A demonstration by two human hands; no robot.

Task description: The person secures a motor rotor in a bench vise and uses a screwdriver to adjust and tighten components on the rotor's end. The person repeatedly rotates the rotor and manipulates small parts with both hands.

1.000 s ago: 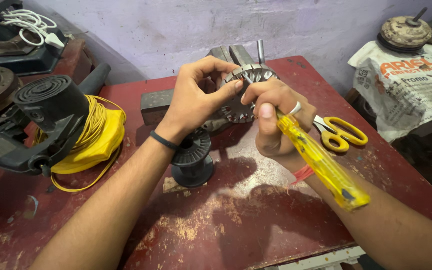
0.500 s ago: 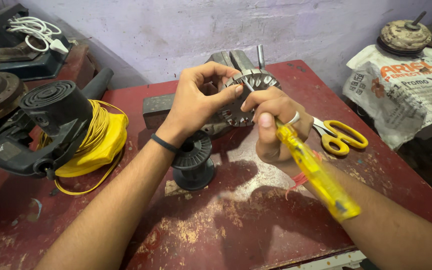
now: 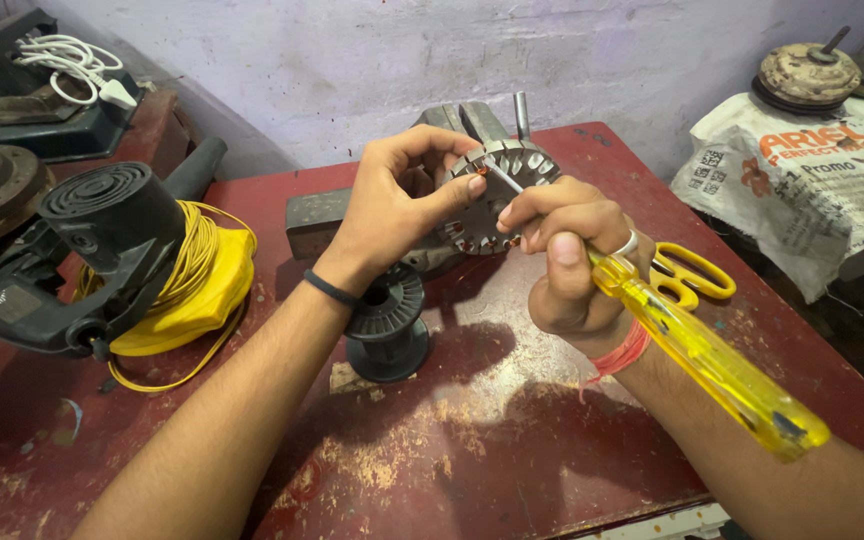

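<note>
Head view: the left hand (image 3: 397, 205) grips one slotted metal stator (image 3: 497, 195), thumb and fingers closed on its rim, holding it up above the red table (image 3: 512, 440). The right hand (image 3: 572, 260) is closed round one yellow screwdriver (image 3: 692, 340), its tip in a stator slot. Behind the stator stands one grey vise (image 3: 472, 120), partly hidden by the hands. One black spool (image 3: 387, 325) sits below the left wrist, one pair of yellow scissors (image 3: 692, 275) just right of the right hand, and one black blower (image 3: 92, 250) on yellow cord (image 3: 197, 275) at left.
</note>
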